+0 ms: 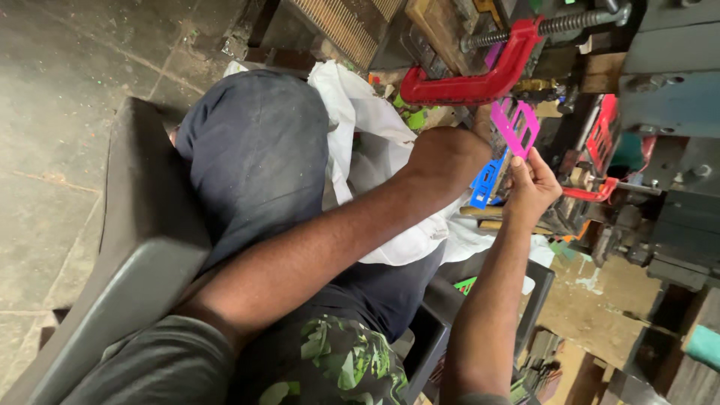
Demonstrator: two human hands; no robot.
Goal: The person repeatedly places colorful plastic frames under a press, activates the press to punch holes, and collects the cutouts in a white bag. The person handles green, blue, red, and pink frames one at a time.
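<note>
The right hand (pixel 531 187) pinches a pink plastic frame (pixel 515 126) upright beside the red clamp (pixel 480 79), perhaps for inspection, while the left hand (pixel 484 124) is hidden, grip unknowable

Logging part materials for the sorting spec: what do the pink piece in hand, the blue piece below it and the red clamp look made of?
Pink piece, held by the right hand: likely moulded plastic, thin, uniform bright colour, cut-out windows. Blue piece: looks the same kind of plastic, partly hidden. Red clamp: probably painted cast metal, thick C-frame with a bare grey threaded screw.
</note>
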